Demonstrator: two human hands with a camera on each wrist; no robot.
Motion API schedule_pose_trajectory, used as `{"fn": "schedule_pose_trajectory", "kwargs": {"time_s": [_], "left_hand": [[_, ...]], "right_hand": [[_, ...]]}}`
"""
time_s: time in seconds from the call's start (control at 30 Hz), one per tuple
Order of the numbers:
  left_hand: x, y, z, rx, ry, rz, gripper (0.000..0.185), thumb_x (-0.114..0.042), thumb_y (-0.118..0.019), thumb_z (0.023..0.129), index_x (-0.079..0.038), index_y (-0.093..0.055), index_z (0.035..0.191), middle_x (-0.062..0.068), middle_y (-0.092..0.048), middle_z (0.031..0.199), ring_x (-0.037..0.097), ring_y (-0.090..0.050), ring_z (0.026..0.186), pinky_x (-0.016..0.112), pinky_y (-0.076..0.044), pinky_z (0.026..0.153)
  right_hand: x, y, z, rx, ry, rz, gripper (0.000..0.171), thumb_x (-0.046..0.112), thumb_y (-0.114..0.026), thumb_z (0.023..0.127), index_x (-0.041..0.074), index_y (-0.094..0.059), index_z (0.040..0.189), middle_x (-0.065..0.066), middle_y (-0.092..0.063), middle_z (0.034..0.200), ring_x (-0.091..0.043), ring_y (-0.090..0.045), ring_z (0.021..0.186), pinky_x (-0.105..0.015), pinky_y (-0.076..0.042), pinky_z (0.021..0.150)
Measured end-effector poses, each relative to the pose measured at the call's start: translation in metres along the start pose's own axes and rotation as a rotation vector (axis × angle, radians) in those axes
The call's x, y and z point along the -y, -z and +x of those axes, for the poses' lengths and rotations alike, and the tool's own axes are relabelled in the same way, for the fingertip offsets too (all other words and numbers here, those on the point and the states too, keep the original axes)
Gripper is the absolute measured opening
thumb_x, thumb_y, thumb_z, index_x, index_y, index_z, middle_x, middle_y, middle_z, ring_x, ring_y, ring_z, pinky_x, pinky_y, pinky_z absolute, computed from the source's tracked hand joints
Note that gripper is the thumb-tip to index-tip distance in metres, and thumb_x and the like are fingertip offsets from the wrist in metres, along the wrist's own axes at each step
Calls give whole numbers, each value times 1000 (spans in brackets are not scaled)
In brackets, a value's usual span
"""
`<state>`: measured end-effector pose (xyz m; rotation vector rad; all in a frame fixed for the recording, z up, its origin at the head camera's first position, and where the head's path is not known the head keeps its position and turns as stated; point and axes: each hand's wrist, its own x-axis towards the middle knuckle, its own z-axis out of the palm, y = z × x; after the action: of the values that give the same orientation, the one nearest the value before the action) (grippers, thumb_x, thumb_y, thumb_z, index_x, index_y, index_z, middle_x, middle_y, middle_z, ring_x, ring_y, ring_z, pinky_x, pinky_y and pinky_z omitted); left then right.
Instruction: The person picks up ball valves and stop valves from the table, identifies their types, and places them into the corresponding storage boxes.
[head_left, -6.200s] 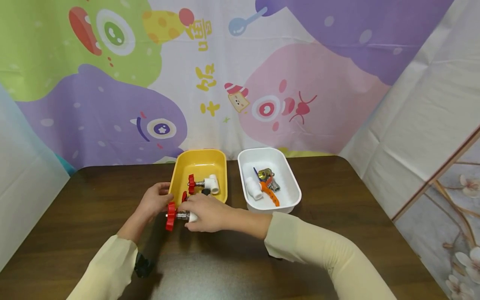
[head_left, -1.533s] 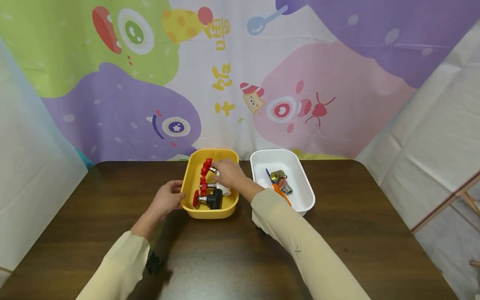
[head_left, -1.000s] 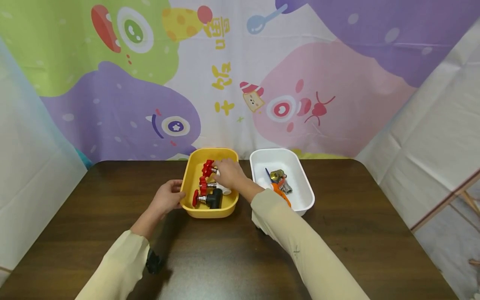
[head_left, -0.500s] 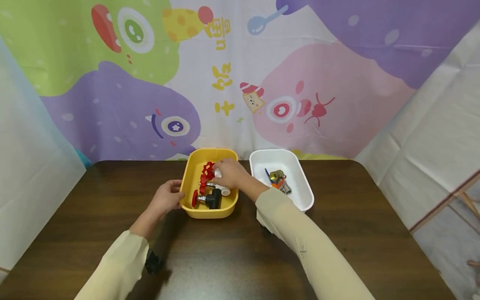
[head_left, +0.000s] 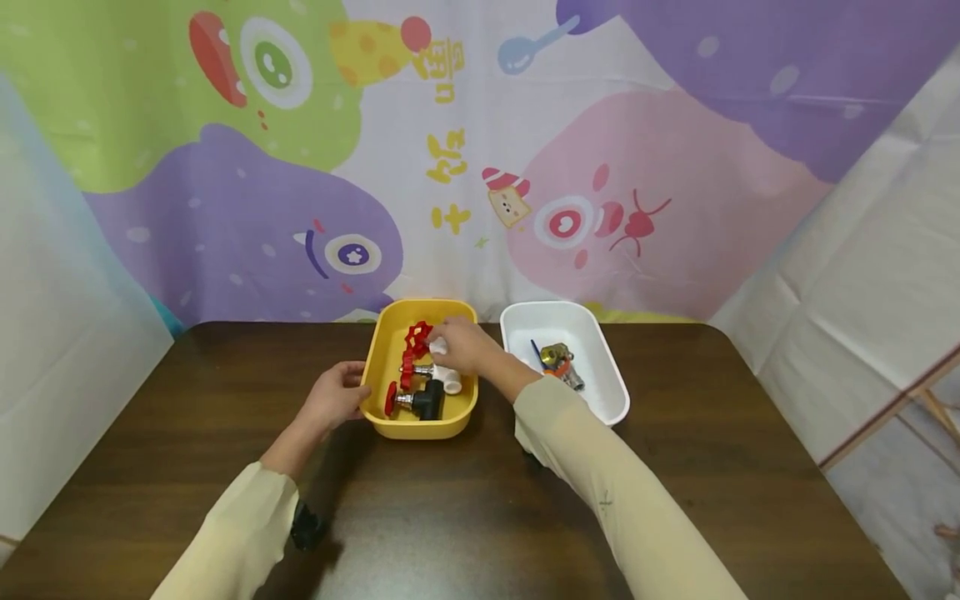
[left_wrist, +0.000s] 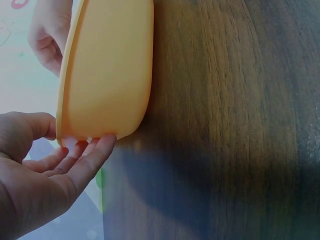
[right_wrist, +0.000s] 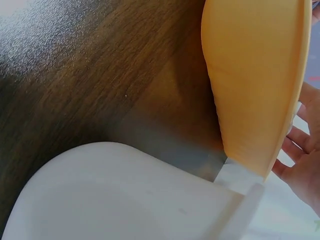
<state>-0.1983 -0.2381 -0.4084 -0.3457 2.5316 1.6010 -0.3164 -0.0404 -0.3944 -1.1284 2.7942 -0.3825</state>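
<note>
Step in hand, by appearance: seating a red-handled valve in the yellow tray, frame centre. Right hand pinches it; left hand, fingers straight, steadies the tray's left wall. Next: release, withdraw.

- Two tubs sit side by side at the far middle of the desk; left tub just beside right tub.
- Three valves lie in the left tub, stacked near to far.
- Brass fitting lies in the right tub.
- Left hand rests on the left tub's left wall; right hand is in that tub, at the far valve.
</note>
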Motion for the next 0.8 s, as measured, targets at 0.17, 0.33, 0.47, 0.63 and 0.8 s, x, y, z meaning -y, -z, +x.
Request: {"fn": "schedule_pose_trajectory", "kwargs": {"time_s": [0.17, 0.33, 0.47, 0.63, 0.8], "left_hand": [[-3, -1, 0, 3, -1, 4, 49, -4, -48, 92, 6, -34, 138, 29, -46, 127, 36, -58, 103, 34, -59, 70], [-3, -1, 3, 3, -5, 9, 49, -4, -48, 92, 6, -34, 138, 29, -46, 126, 35, -59, 101, 36, -58, 72], [-2, -2, 5, 6, -6, 10, 48, -4, -48, 92, 6, -35, 137, 29, -46, 125, 33, -60, 99, 38, -58, 73], [-2, -1, 3, 2, 0, 11, 48, -4, -49, 92, 6, -35, 137, 28, -46, 125, 33, -60, 99, 36, -59, 72], [-2, 0, 2, 1, 1, 13, 48, -4, -48, 92, 6, -35, 137, 29, -46, 126, 35, -60, 100, 37, -58, 72]], "right_hand": [[-3, -1, 3, -28, -17, 33, 33, 24, -60, 88, 9, -64, 117, -7, -63, 117, -23, -52, 112, -34, -42, 100], [-4, -1, 3, -31, -36, 41, 31, 25, -61, 88, 11, -65, 115, -4, -64, 115, -21, -52, 112, -32, -43, 100], [-3, 1, 1, -28, -37, 55, 29, 25, -61, 89, 10, -66, 114, -6, -63, 114, -22, -51, 111, -33, -42, 100], [-1, 3, -2, -29, -21, 41, 30, 25, -61, 89, 11, -66, 115, -6, -62, 115, -21, -52, 109, -33, -44, 97], [-1, 8, -6, -56, 27, -10, 29, 28, -59, 90, 12, -67, 112, -5, -63, 115, -21, -53, 111, -33, -45, 97]]}}
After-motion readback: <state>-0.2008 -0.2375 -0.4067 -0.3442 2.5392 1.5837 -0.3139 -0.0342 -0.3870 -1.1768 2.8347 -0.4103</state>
